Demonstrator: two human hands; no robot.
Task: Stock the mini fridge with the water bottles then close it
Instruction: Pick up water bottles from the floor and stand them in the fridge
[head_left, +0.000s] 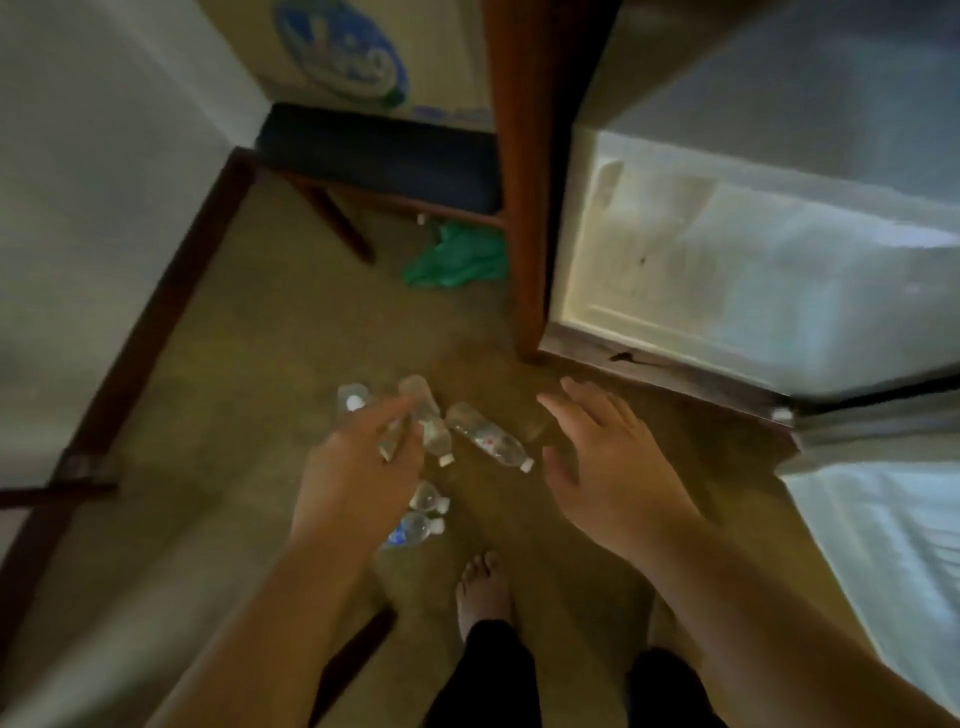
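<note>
The bottles (431, 457) lie scattered on the carpet (249, 364) in front of us, most on their sides with white caps pointing different ways, one at the far left of the cluster seemingly standing with its cap up. Our left hand (358, 467) hangs over the cluster with fingers loosely spread, grasping nothing as far as we can see — though it covers part of one bottle, so contact there is hard to rule out. Our right hand (608, 467) is also spread and empty, just right of the nearest loose bottle (488, 436). The fridge (727, 270) stands up and to the right with its door (883, 561) swung wide toward us; its white interior looks bare. We judge the step in hand to be the first pick-up: it should go best if each hand closes around a bottle's middle rather than its cap, taking the two nearest ones so they do not roll. One bottle (410, 530) near our foot (483, 587) shows a blue label — unreadable in the blur. A box (343, 52) beyond the chair (379, 156) carries a blue round logo, also illegible.
</note>
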